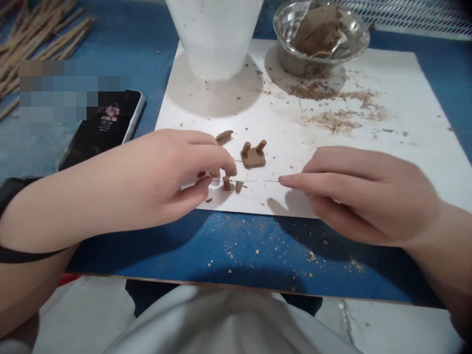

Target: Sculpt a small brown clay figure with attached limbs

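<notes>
From the head camera, the modelling looks partway along to me: a small clay slab (254, 159) lies near the middle of the scene on a white board (416, 147), with two stubby pegs (261, 145) already standing on its far side, while two short clay bits (239, 186) lie loose nearer the board's front edge, not joined to it, and I'd count those as the part left undone. Between the hands runs a thin wire (260, 181), drawn out straight about level with those bits; whether it passes in front of them, behind or into one, I can't tell. The left hand (184, 169), its fingers curled in narrow, seems to pinch one end, index fingertip right over the left-hand bit; the right hand (365, 191), index finger stretched and the others folded, seems to hold the other end, though its thumb is mostly hidden. A longer sliver of clay (224, 137) lies just beyond the left fingers. As for containers, a metal bowl (306, 65) at the far side of the board holds a big clay lump (319, 29), so plenty of material appears unused, and something shiny beside the lump may be a tool or just a reflection. The white bucket (217, 44) next to it has its rim out of sight, so its contents stay a mystery to me. Off to the left, a phone (106, 128) and a bundle of sticks (40, 39) rest on the blue worktop (177, 250)
</notes>
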{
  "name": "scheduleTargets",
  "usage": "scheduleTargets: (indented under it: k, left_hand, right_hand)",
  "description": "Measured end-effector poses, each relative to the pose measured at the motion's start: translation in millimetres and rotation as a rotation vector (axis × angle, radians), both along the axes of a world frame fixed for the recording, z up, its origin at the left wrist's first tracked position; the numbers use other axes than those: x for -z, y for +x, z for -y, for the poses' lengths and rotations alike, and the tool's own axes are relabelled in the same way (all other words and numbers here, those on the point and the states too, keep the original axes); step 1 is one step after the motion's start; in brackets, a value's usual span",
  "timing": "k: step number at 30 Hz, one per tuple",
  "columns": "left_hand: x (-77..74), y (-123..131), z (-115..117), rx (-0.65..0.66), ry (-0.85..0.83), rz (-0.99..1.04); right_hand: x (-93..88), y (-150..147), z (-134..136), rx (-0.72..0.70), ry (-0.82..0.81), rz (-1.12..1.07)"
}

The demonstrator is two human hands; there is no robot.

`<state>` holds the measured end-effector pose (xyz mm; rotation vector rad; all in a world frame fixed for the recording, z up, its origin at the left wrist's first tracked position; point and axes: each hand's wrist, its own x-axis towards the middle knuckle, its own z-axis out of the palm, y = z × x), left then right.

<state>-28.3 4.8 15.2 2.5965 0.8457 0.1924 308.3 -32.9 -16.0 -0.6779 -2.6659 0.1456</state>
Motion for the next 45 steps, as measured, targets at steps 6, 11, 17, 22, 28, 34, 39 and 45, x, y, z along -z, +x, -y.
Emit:
scheduleTargets:
  k: [6, 11, 17, 22, 28, 34, 39, 45]
  left_hand:
    - [5.8, -4.6, -6.8, 0.091, 0.028, 0.027]
    - [13.5, -7.8, -6.9, 0.148, 0.054, 0.035]
    - [24.3, -4.0, -9.6, 0.098, 0.01, 0.051]
    - [25.2, -3.9, -10.8, 0.106, 0.028, 0.051]
    - [17.8, -3.8, -14.3, 0.145, -0.075, 0.219]
    - [6.9, 3.0, -5.6, -0.117, -0.479, 0.492]
    - [12.2, 6.4, -1.4, -0.347, -0.771, 0.672]
    - [20.5, 7.8, -2.6, -0.395, -1.014, 0.818]
  right_hand:
    - [-19.6, 33.7, -16.6, -0.037, 0.048, -0.043]
    - [-4.8, 29.8, -20.8, 0.288, -0.054, -0.322]
    - [14.8, 20.8, -31.5, 0.477, -0.078, -0.592]
    - [17.4, 19.8, -29.4, 0.604, -0.115, -0.648]
    - [12.7, 17.4, -34.3, 0.878, -0.171, -0.531]
    - [4.8, 10.2, -39.1, 1.045, -0.25, -0.2]
    - [-3.1, 7.9, -35.1, 1.036, -0.236, -0.103]
    - [0.1, 22.2, -42.8, 0.992, -0.227, 0.21]
